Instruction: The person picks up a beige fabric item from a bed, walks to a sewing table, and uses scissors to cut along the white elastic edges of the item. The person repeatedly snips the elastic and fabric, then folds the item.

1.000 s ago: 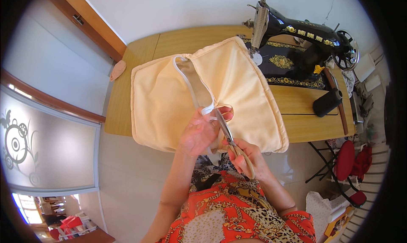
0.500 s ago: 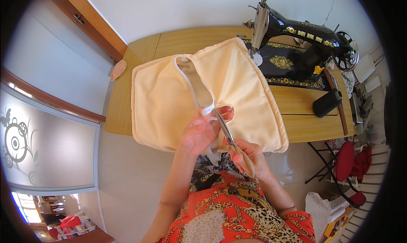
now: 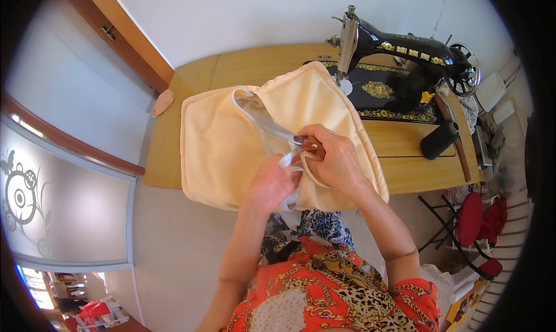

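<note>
A cream padded fabric piece (image 3: 214, 146) with a corded edge lies over the table's front edge. White binding (image 3: 238, 94) runs along an opening in its middle. My left hand (image 3: 270, 184) is closed on the white binding at the near end of that opening; its fingertips are partly hidden. Just to the right, my right hand (image 3: 337, 163) grips a pair of scissors (image 3: 298, 139). Their pivot and a pale handle loop show by my fingers, close against the binding. Where the blades end is hard to make out.
A black sewing machine (image 3: 399, 48) stands at the back right of the wooden table (image 3: 197, 71). A black thread cone (image 3: 438, 139) is at the right, beside a brown wooden strip (image 3: 463, 164). A pink cloth item (image 3: 163, 102) hangs at the left edge. A red-seated folding chair (image 3: 468, 219) stands right.
My right hand has moved up and turned over, bringing the scissors to the binding with their handle now beneath my fingers. My left hand stays on the binding. The view has shifted slightly.
</note>
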`<state>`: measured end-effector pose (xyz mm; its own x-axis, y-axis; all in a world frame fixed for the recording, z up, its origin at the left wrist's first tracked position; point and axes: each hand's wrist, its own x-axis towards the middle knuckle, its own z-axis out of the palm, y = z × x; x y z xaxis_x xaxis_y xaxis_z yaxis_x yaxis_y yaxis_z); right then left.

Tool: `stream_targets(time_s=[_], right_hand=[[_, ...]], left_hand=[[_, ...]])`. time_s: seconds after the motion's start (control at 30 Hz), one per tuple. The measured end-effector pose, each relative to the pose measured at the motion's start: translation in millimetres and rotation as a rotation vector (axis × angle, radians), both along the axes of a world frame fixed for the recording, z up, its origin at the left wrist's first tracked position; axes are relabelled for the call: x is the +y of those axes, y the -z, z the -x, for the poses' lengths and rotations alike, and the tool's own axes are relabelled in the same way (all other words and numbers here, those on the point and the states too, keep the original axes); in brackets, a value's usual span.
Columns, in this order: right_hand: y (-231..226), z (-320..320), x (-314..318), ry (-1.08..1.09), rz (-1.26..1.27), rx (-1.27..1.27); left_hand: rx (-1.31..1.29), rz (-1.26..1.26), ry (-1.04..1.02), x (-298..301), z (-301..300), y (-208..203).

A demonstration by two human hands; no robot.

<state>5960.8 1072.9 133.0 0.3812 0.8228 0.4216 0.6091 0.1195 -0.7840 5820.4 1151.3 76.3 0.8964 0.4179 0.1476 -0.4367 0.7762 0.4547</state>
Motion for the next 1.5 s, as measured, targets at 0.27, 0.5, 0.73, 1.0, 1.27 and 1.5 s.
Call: stream_targets(time_s=[0.27, 0.5, 0.73, 1.0, 1.27, 1.5], right_hand=[[16, 1, 5, -0.024, -0.058, 0.344], [7, 11, 4, 0.040, -0.056, 0.171], [23, -31, 4, 0.419, 0.033, 0.137], [33, -18, 4, 0.071, -0.123, 0.543], [35, -17, 1, 0.110, -0.167, 0.552], [33, -14, 1, 0.147, -0.159, 0.485]], left_hand=[[0.436, -0.432, 0.033, 8, 1, -41], [0.559, -0.656, -0.380, -12, -9, -28], [0.403, -0.583, -0.515, -14, 1, -14], [0.525, -0.444, -0.075, -4, -2, -40], [0.452, -0.274, -0.426, -1, -21, -18], [0.056, -0.049, -0.241, 5, -17, -11]])
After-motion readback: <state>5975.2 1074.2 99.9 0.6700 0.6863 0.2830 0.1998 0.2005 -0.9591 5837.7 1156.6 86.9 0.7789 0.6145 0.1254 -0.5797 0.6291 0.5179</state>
